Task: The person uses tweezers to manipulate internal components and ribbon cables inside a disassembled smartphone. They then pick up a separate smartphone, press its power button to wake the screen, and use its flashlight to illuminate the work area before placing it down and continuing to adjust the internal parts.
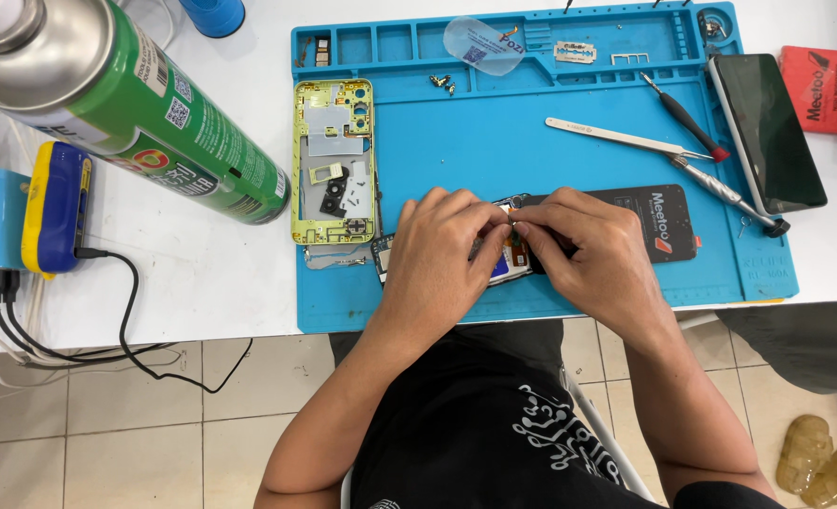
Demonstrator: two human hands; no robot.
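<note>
Head view: left hand (442, 247) and right hand (593, 250) both pinch opened phone (511, 259) on blue mat (494, 151)

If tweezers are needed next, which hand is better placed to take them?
Probably the right hand: the tweezers lie on its side of the blue mat, while the left hand would have to cross over.

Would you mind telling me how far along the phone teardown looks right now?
Done: the yellow-green frame lies apart on the blue mat. In hand: left hand and right hand pinch at the opened phone. Left: the dark screen panel is unattached.
</note>
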